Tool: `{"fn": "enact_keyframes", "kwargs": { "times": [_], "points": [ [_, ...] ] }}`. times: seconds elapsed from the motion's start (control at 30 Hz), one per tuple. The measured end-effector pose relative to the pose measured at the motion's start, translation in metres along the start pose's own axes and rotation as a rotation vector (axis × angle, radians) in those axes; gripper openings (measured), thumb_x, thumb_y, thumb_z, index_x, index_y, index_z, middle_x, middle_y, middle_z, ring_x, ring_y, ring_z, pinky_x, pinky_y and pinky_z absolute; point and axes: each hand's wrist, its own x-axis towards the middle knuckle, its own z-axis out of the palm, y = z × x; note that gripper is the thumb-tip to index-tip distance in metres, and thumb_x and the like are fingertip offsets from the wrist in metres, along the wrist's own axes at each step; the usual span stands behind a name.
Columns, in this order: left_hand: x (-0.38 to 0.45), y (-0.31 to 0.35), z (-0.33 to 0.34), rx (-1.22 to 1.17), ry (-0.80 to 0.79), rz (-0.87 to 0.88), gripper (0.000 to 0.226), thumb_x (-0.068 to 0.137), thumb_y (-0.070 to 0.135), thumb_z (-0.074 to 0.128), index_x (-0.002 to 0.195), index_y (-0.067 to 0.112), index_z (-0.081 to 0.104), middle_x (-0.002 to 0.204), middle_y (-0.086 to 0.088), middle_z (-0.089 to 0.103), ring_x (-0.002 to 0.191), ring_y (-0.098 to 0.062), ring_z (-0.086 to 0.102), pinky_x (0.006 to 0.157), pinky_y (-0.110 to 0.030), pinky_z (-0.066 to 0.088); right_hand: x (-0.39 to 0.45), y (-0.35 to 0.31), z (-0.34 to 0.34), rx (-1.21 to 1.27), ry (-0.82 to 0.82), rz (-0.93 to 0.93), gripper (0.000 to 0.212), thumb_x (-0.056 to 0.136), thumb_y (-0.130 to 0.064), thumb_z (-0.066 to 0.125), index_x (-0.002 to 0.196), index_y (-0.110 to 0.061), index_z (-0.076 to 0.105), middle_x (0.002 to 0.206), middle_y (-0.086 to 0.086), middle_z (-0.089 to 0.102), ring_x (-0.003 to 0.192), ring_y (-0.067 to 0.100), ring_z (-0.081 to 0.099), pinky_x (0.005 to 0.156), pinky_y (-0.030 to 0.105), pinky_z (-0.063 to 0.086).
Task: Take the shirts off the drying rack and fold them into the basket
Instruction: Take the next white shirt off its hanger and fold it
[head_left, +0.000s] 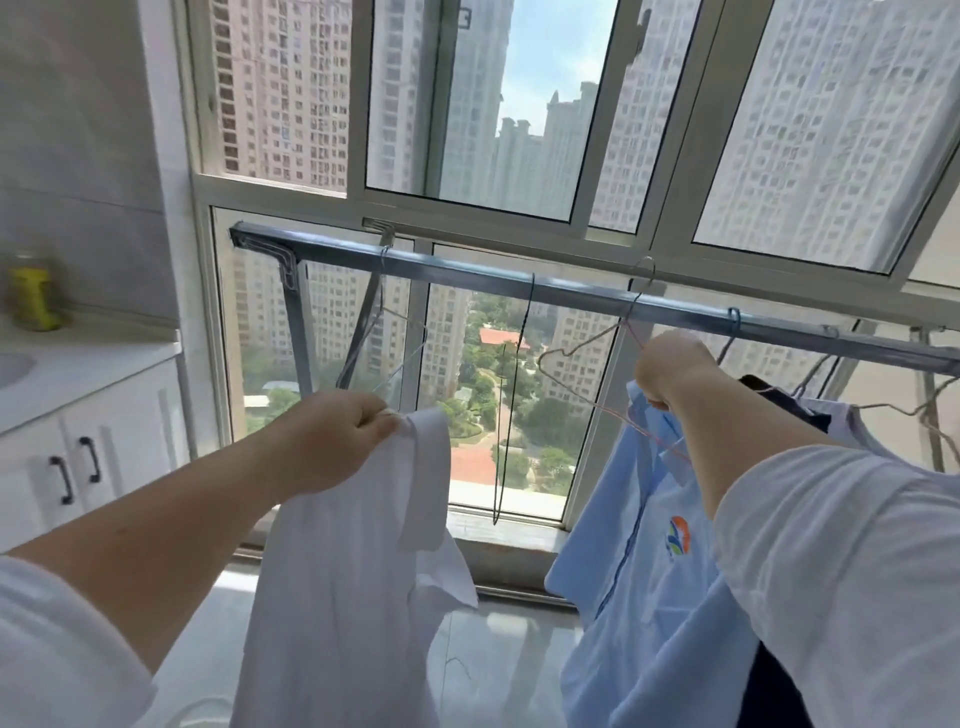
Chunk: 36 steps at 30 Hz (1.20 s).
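Left hand (332, 436) fingers pinch a limp white shirt (353, 582); right hand (670, 369) fingers grip the wire hanger (587, 353) carrying a pale-blue shirt (639, 597).

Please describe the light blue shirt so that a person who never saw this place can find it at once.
Find the metal rail crossing the window. Below its right part, the right hand grips a wire hanger carrying the blue shirt. Unlike the plain white shirt beside it, it has a colourful chest logo.

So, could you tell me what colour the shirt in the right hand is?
Light blue shirt, with a chest logo; head view.
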Motion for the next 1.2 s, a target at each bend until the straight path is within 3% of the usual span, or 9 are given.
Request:
{"fn": "enact_keyframes", "kwargs": {
  "times": [0.23,0.33,0.43,0.53,0.67,0.83,1.0,1.07,1.2],
  "points": [
    [-0.007,0.004,0.002,-0.043,-0.043,0.033,0.039,0.096,0.034,0.047,0.059,0.022,0.047,0.057,0.001,0.045,0.055,-0.014,0.041,0.053,-0.027,0.031,0.002,-0.012,0.018,-0.066,-0.076,-0.017,0.037,0.088,-0.006,0.056,0.053,-0.010,0.044,0.060,0.000,0.038,0.049,0.012,0.037,0.046,0.019,0.034],
    [-0.012,0.002,-0.003,-0.088,-0.046,0.065,0.036,0.096,0.034,0.048,0.061,0.024,0.054,0.058,0.001,0.047,0.056,-0.014,0.042,0.054,-0.027,0.032,0.001,-0.014,0.021,0.066,-0.064,-0.015,0.016,0.090,-0.001,0.046,0.089,0.001,0.061,0.079,0.010,0.053,0.071,0.022,0.051,0.053,0.025,0.040],
    [-0.019,-0.006,-0.015,-0.109,-0.040,0.092,0.031,0.095,0.036,0.048,0.075,0.016,0.063,0.064,-0.004,0.051,0.059,-0.015,0.044,0.056,-0.026,0.034,-0.008,-0.023,0.013,0.420,0.157,0.048,0.040,0.086,-0.006,0.041,0.124,-0.003,0.051,0.124,0.021,0.054,0.109,0.034,0.053,0.083,0.036,0.046],
    [-0.034,-0.021,-0.039,-0.168,-0.031,0.120,0.025,0.093,0.039,0.050,0.089,0.024,0.071,0.081,-0.015,0.066,0.068,-0.022,0.056,0.063,-0.030,0.043,-0.049,-0.063,-0.007,0.827,0.360,-0.261,0.036,0.090,-0.009,0.047,0.124,-0.009,0.058,0.117,0.015,0.065,0.098,0.024,0.061,0.084,0.032,0.047],
    [-0.062,-0.047,-0.087,-0.262,0.025,0.173,0.019,0.090,0.042,0.054,0.084,0.038,0.072,0.094,-0.014,0.069,0.080,-0.025,0.060,0.071,-0.028,0.044,-0.121,-0.136,-0.023,0.860,0.054,-0.679,0.039,0.090,-0.008,0.059,0.128,-0.016,0.055,0.107,0.003,0.067,0.092,0.015,0.065,0.074,0.015,0.051],
    [-0.112,-0.092,-0.162,-0.402,0.129,0.179,0.019,0.086,0.047,0.055,0.075,0.054,0.069,0.065,0.014,0.063,0.065,-0.013,0.045,0.055,-0.013,0.036,-0.166,-0.226,0.016,0.652,-0.520,-0.614,0.079,0.074,-0.033,0.078,0.141,-0.032,0.035,0.122,0.001,0.058,0.106,0.020,0.059,0.086,0.033,0.051],
    [-0.173,-0.167,-0.241,-0.222,0.308,0.061,0.019,0.085,0.047,0.052,0.083,0.046,0.071,0.081,0.007,0.063,0.076,-0.005,0.052,0.070,-0.015,0.040,-0.213,-0.335,0.032,0.748,-0.464,-0.441,0.017,0.090,-0.020,0.055,0.097,-0.006,0.062,0.076,0.008,0.057,0.064,0.021,0.058,0.060,0.033,0.056],
    [-0.195,-0.198,-0.263,-0.014,0.329,-0.028,0.021,0.093,0.037,0.050,0.089,0.033,0.070,0.079,0.010,0.063,0.076,-0.003,0.056,0.067,-0.007,0.038,-0.230,-0.369,0.011,0.835,-0.476,-0.365,0.017,0.091,-0.012,0.047,0.086,-0.003,0.060,0.064,0.005,0.049,0.059,0.018,0.060,0.047,0.023,0.049],
    [-0.246,-0.258,-0.294,0.330,0.299,-0.251,0.041,0.094,0.048,0.040,0.087,0.016,0.064,0.081,-0.004,0.063,0.088,-0.027,0.060,0.080,-0.036,0.047,-0.261,-0.422,-0.032,1.172,-0.688,-0.265,0.031,0.096,-0.007,0.035,0.068,-0.004,0.047,0.049,0.009,0.054,0.026,0.013,0.052,0.034,0.016,0.042]
  ]
}}
